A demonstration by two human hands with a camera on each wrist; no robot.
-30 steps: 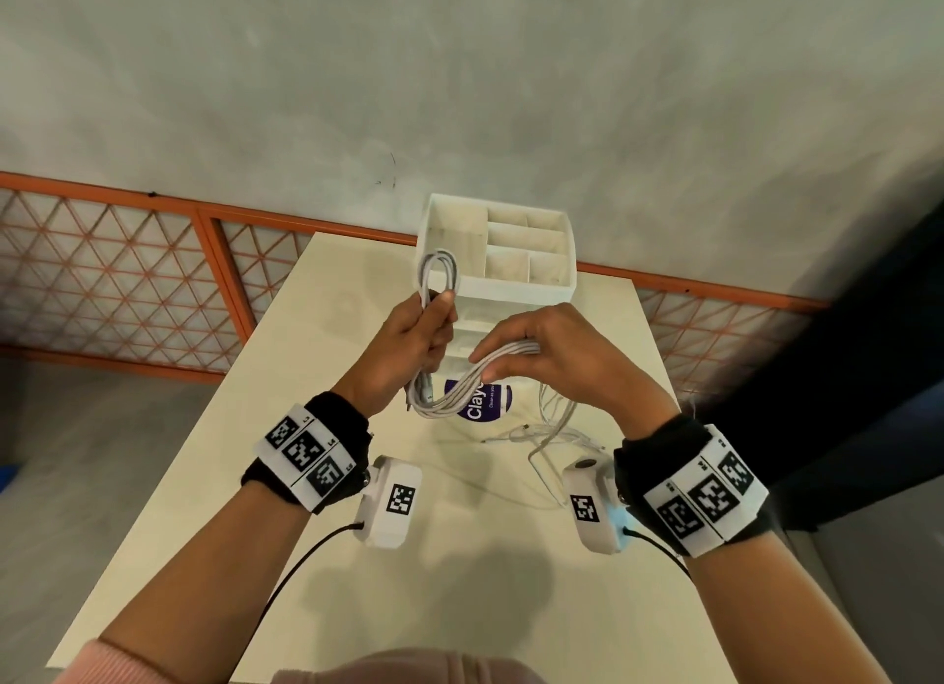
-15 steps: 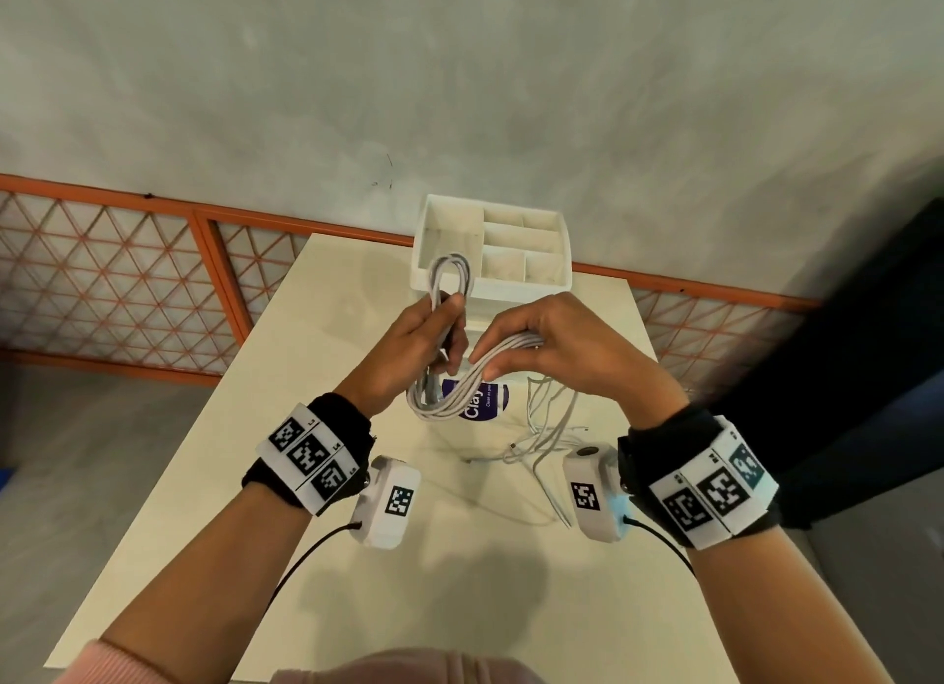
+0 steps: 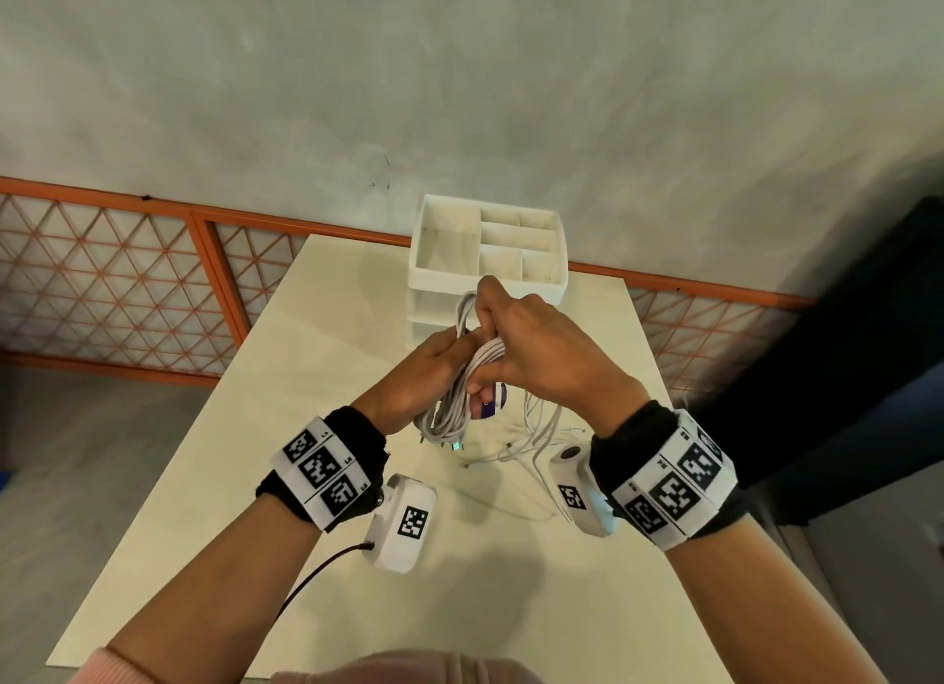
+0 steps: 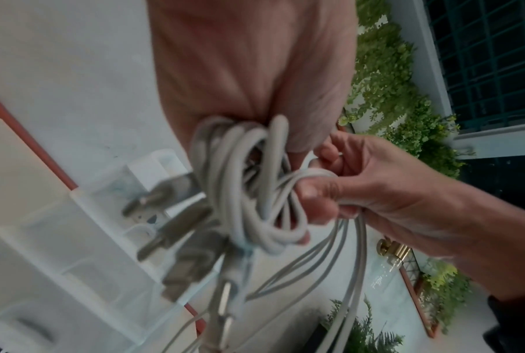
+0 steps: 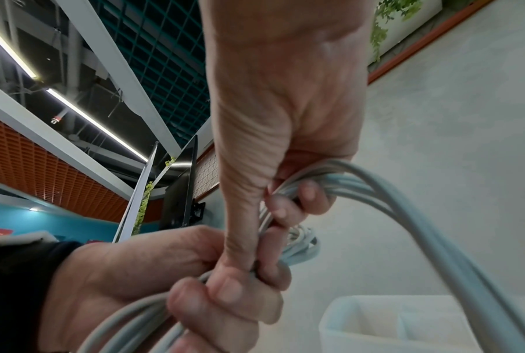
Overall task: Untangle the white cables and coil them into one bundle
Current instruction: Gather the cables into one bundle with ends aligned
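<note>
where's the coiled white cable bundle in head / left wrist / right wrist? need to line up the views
Head: coiled cable bundle at centre, held between left hand and right hand, above the table.
Left wrist: loops at centre, plugs hanging lower left.
Right wrist: strands run from centre to lower right, more at lower left.
Shared landmark: white organiser box, lower left and lower right.

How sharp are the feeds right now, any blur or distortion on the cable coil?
Head view: sharp, evenly lit, wide-angle bending at the edges; cable coil clear. Left wrist view: coil readable, connectors and white organizer blurred. Right wrist view: near strands soft, hands sharp.
</note>
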